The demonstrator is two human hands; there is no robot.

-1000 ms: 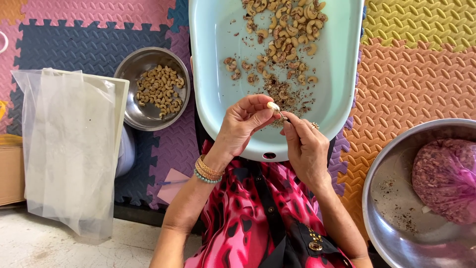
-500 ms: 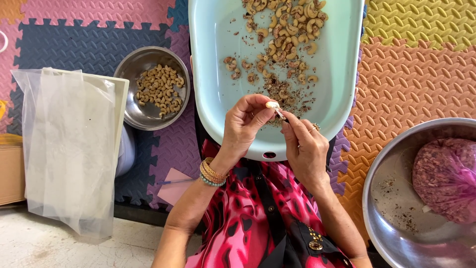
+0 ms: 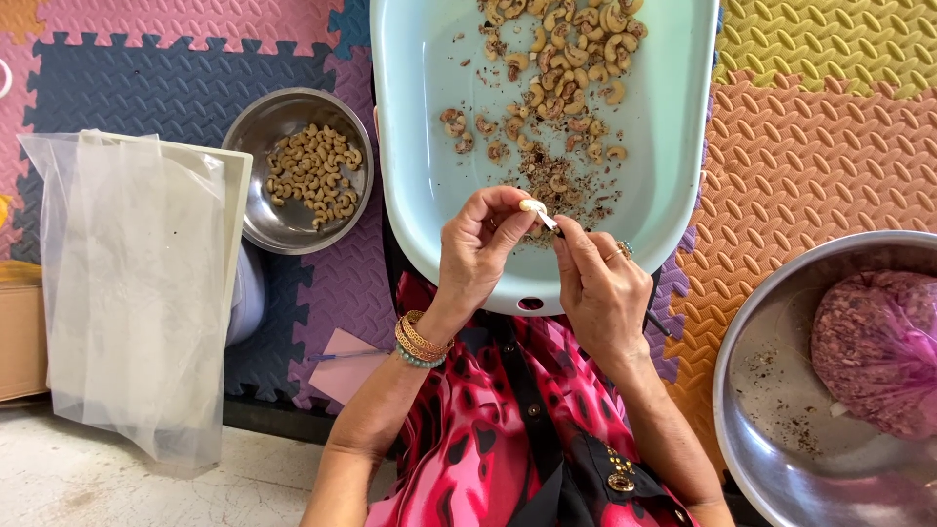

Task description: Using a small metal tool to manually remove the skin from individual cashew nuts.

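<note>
Foam puzzle mat (image 3: 830, 146) covers the floor, many colours. Pale blue tray (image 3: 429, 146) sits over the lap w/ a heap of cashews (image 3: 571, 59) & skin bits. Big steel bowl (image 3: 771, 390) at right holds a pink bag (image 3: 878, 351); small steel bowl (image 3: 256, 210) at left holds peeled nuts. Clear plastic bag (image 3: 137, 293) far left. Left hand (image 3: 478, 254) has its grip pinched on one pale cashew (image 3: 533, 206) (above the tray's near edge). Right hand (image 3: 600, 288) grips a thin blade (image 3: 549, 222), tip touching that nut.

Bright, even daylight; soft shadows; sharp focus throughout.
</note>
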